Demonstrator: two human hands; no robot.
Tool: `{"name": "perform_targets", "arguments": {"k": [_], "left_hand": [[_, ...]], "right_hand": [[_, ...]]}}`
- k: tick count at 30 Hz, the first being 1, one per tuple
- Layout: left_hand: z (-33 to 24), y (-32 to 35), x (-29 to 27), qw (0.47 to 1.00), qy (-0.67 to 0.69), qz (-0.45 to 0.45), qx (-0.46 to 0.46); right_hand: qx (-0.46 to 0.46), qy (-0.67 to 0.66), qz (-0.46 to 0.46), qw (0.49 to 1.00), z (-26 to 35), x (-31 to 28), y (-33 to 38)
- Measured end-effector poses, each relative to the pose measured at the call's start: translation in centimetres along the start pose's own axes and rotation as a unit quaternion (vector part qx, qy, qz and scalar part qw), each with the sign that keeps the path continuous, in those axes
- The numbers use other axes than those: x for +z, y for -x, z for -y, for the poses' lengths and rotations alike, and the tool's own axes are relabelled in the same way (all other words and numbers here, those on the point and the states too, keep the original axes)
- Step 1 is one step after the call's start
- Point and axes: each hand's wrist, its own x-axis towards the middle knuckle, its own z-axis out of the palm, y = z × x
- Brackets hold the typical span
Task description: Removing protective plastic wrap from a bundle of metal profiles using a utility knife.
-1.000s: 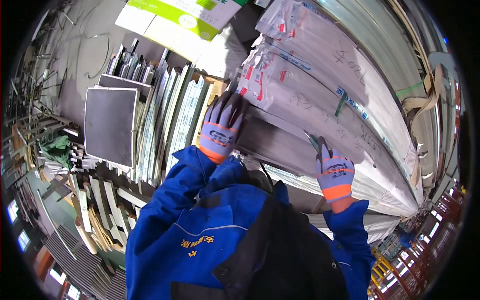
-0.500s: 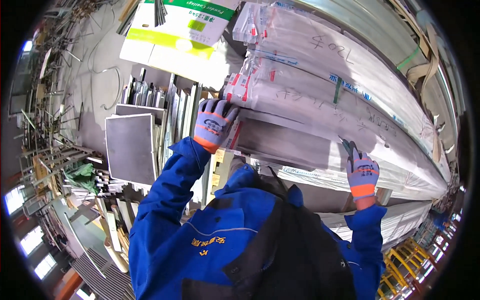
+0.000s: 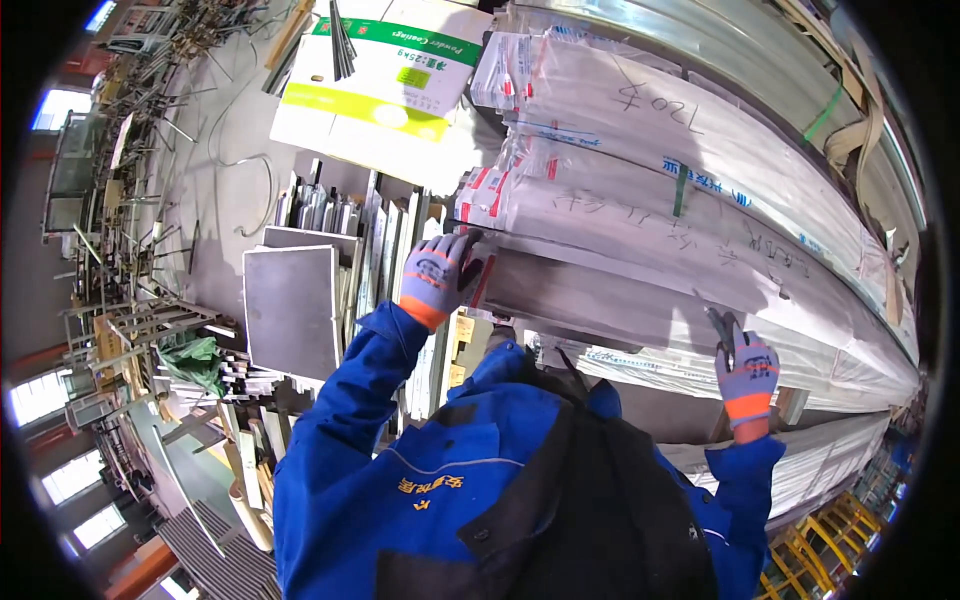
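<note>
Long bundles of profiles in whitish plastic wrap (image 3: pixel 620 205) lie side by side before me, their taped ends toward the left. My left hand (image 3: pixel 432 280), in a grey and orange glove, is at the left end of the nearest bundle, fingers stretched out and thumb apart. It grips nothing that I can see. In my right hand (image 3: pixel 748 372), gloved alike, is a slim dark knife (image 3: pixel 716 320), its tip pointing away from me and left, just over the grey face of the nearest bundle (image 3: pixel 600 290). Whether the tip touches the wrap I cannot tell.
A white, green and yellow carton (image 3: pixel 380 120) stands beyond my left hand, with dark strips (image 3: pixel 342 45) on it. Upright profile offcuts (image 3: pixel 375 235) and grey panels (image 3: pixel 290 310) stand to the left. Yellow metal frames (image 3: pixel 825 545) show at the lower right.
The whole view has shifted slightly, things appearing lower and to the right. My left hand stays at the bundle's end. My right hand still holds the knife over the nearest bundle.
</note>
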Motion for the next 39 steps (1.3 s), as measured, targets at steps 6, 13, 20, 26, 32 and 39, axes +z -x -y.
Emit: {"name": "perform_targets", "arguments": {"k": [6,13,20,26,32,39], "left_hand": [[0.1,0.5,2.1,0.988,-0.079,-0.127,0.047],[-0.6,1.7,3.2,0.995,-0.080,-0.051,0.000],[1.3,1.9,0.4,0.998,0.044,-0.016,-0.043],[2.0,-4.7,-4.2,0.986,-0.079,-0.076,0.122],[3.1,-7.9,-2.5,0.976,0.024,0.077,0.205],[4.2,-8.7,-1.7,0.971,0.096,0.038,0.218]], "right_hand": [[-0.034,-0.194,-0.143,0.970,4.1,0.2,-1.8],[-0.007,-0.188,-0.312,0.931,9.1,2.5,-10.7],[0.079,-0.288,-0.263,0.917,11.4,4.0,-14.0],[0.080,-0.300,-0.297,0.903,11.9,3.9,-14.1],[0.089,-0.309,-0.319,0.892,11.8,5.3,-14.0],[0.090,-0.291,-0.335,0.892,11.9,4.9,-14.3]]}}
